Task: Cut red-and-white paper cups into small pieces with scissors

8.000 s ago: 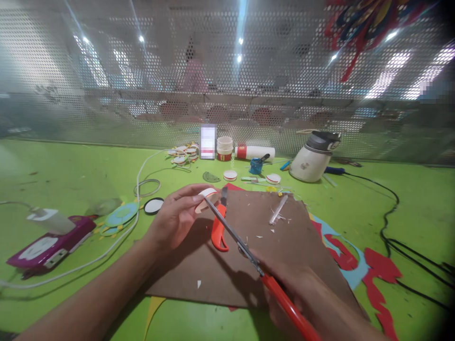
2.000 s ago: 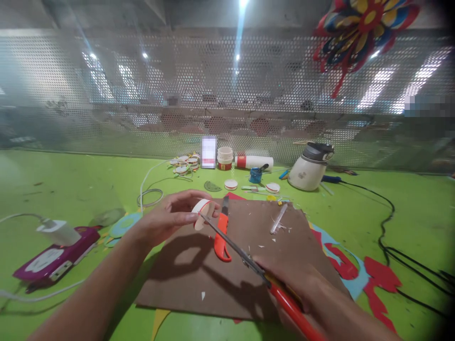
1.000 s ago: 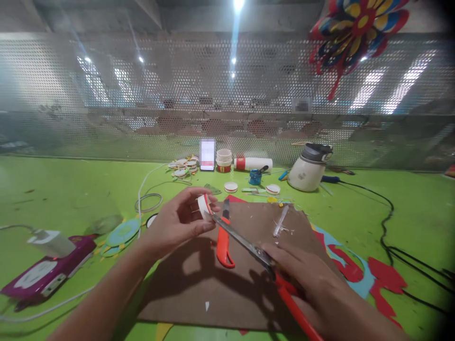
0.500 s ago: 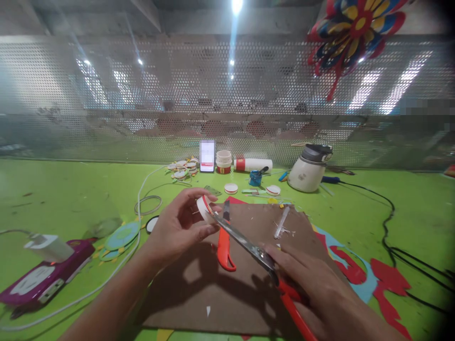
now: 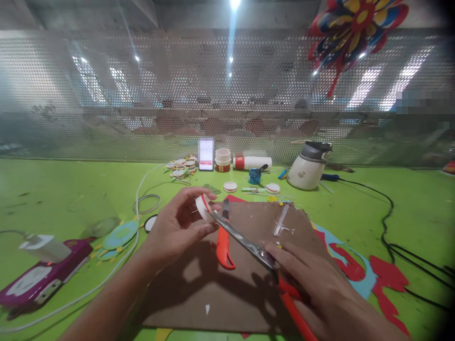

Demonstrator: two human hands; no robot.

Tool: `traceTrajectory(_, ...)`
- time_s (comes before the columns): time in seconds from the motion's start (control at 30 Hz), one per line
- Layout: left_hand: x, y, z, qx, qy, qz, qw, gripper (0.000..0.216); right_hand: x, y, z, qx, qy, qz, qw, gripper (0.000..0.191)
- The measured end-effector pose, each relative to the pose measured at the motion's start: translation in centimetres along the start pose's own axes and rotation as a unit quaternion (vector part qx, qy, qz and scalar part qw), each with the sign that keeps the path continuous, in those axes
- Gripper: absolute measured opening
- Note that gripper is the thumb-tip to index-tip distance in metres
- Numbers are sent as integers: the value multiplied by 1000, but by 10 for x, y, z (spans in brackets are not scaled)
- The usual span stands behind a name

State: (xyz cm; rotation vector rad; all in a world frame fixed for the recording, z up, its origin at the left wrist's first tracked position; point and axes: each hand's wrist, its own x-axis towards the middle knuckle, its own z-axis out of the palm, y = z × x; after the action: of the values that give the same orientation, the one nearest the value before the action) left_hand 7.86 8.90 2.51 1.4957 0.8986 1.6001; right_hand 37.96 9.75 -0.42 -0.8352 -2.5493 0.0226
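Between the thumb and fingers of my left hand (image 5: 177,222) is a short white paper-cup base (image 5: 202,208) with a red stripe, tilted on its side. My right hand (image 5: 305,274) is closed round the red handles of a pair of scissors (image 5: 245,240). The scissor tips touch the edge of the cup base. Below the blades, a knife with an orange handle (image 5: 223,248) lies on a brown board (image 5: 188,303). Another white-and-red cup base (image 5: 230,186) rests on the green table beyond my hands.
A purple power strip (image 5: 46,274) and white cable lie left. Red paper scraps (image 5: 387,274) and a black cord (image 5: 386,227) are at right. Farther back stand a phone (image 5: 206,154), stacked paper cups (image 5: 222,161), a blue paint jar (image 5: 254,175) and a white jug (image 5: 306,170).
The view has shifted very slightly. Both hands, the cup base and the scissors keep nearly the same positions.
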Motion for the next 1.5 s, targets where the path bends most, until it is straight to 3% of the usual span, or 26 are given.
traceTrajectory(0.6,-1,-1,1,-22,-6,-23,999,43,11,-10,-7,-22,26,-17,999,47)
traceTrajectory(1.5,-1,-2,2,12,6,-51,999,41,-8,2,1,-33,14,-18,999,59)
